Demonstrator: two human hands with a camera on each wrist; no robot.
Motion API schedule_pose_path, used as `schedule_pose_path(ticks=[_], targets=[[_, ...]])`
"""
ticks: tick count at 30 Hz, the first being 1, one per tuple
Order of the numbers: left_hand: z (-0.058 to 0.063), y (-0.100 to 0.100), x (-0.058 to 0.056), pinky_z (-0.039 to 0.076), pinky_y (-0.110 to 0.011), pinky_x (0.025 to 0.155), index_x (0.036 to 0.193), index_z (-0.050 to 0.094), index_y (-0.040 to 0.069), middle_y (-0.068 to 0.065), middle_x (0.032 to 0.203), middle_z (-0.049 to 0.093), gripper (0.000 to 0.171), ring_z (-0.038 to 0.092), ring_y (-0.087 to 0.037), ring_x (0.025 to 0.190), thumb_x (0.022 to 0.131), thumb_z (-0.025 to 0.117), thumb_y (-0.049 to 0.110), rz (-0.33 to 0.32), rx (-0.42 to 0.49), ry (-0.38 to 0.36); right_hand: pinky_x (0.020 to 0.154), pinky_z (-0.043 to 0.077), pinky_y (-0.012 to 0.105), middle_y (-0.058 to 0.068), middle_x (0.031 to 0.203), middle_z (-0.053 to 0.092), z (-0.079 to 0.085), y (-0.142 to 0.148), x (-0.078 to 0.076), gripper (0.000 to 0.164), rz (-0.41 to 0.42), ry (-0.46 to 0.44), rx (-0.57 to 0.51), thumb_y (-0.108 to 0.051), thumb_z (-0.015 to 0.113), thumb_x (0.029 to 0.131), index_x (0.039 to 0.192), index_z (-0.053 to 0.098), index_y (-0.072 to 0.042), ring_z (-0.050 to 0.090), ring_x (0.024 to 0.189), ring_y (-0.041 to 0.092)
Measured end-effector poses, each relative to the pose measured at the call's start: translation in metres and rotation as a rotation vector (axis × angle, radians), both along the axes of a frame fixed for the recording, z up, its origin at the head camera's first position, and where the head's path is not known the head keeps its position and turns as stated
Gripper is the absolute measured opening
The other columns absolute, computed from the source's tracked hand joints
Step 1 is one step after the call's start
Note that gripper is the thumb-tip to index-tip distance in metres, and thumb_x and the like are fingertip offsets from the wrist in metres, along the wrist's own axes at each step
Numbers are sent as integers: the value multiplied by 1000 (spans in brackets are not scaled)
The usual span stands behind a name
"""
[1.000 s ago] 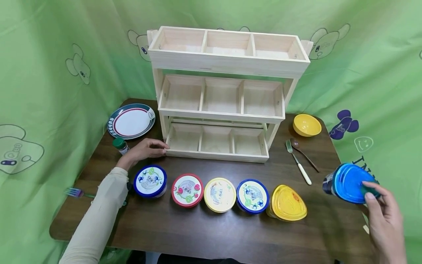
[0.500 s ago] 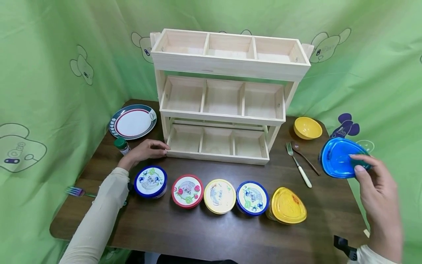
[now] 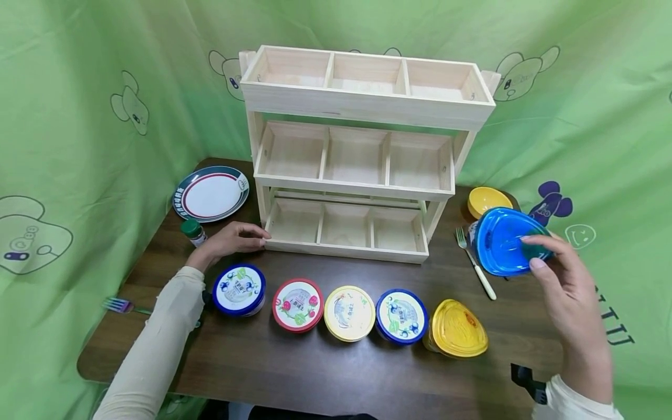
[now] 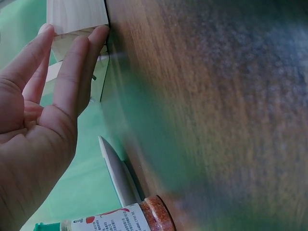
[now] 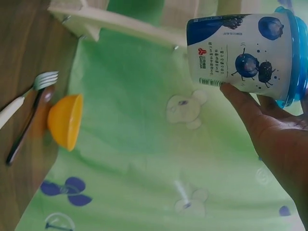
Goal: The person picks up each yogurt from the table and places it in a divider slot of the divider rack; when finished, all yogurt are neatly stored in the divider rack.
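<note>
My right hand [image 3: 569, 303] holds a blue-lidded yogurt cup [image 5: 231, 60] above the right side of the table, thumb and fingers around its lid end. The cup is tilted, and its lid [image 3: 504, 242] faces up in the head view. A blueberry print shows on its side in the right wrist view. With nearly straight fingers, my left hand [image 3: 231, 242] touches the left front corner of the wooden shelf's bottom tray [image 3: 346, 252]. The shelf has three tiers [image 3: 354, 182], each split into three compartments with nothing in them.
Along the table front stand blue [image 3: 239, 290], red [image 3: 298, 304], cream [image 3: 349, 313] and blue-rimmed [image 3: 401, 316] tubs and a yellow-lidded cup [image 3: 458, 328]. A plate [image 3: 211, 193] and green-capped jar [image 3: 194, 231] lie left; a bowl [image 3: 487, 200] and fork [image 3: 478, 268] right.
My right hand has carried the blue-lidded yogurt cup up and leftward, so it now overlaps the spoon and comes close to the yellow bowl. My left hand stays at the tray corner.
</note>
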State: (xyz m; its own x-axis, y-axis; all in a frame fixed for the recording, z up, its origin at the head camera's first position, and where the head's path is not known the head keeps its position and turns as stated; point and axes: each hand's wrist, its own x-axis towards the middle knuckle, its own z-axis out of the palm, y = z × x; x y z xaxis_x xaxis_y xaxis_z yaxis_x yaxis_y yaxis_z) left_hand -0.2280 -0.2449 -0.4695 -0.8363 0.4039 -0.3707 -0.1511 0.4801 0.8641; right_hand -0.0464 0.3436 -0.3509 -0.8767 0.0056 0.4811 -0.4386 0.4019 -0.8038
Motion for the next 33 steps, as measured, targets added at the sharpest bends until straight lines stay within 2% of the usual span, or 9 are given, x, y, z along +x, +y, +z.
schedule_pose_path(ticks=[6,10,15,18,22,27,33], targets=[[-1,0,-1,59,-36,104,141,69,1,-20,137,67,38,69,-29,121,108,70,20,5,6,-5,93,52,9,10,154,53,11,-14,-5,38,51,-20,16,11,48,104,142,55,16,60,115,16],[-2,-2,-2,59,-36,103,141,69,0,-20,136,68,38,69,-28,119,108,71,20,0,11,1,92,53,10,11,151,54,16,-22,-13,39,119,12,-2,14,49,102,140,54,18,62,113,15],[-3,-2,-1,59,-36,103,141,69,0,-20,136,68,38,69,-27,118,108,71,20,-7,13,3,96,53,12,12,153,54,17,-31,-21,39,242,108,-121,17,48,100,139,54,18,61,118,18],[-2,-2,-1,59,-37,104,141,69,1,-20,136,68,39,69,-28,119,108,71,20,-9,12,6,99,54,15,15,154,53,21,-39,-25,38,273,118,-151,15,49,101,139,54,18,60,121,22],[-2,-4,-1,59,-36,102,140,69,1,-19,135,69,38,69,-27,118,108,71,21,-2,9,4,100,53,16,16,158,50,25,-52,-32,38,294,108,-140,14,51,102,139,51,18,58,125,23],[-5,-4,-2,60,-34,101,140,70,2,-18,134,69,37,69,-26,117,109,70,21,-11,13,10,101,52,15,14,161,45,30,-67,-38,39,283,85,-100,16,51,103,142,51,16,56,128,22],[-6,-4,-2,60,-34,101,141,69,1,-20,134,70,38,70,-28,116,109,70,20,-11,16,17,105,50,17,14,160,46,39,-81,-49,36,251,89,-14,10,51,106,142,52,14,53,133,26]])
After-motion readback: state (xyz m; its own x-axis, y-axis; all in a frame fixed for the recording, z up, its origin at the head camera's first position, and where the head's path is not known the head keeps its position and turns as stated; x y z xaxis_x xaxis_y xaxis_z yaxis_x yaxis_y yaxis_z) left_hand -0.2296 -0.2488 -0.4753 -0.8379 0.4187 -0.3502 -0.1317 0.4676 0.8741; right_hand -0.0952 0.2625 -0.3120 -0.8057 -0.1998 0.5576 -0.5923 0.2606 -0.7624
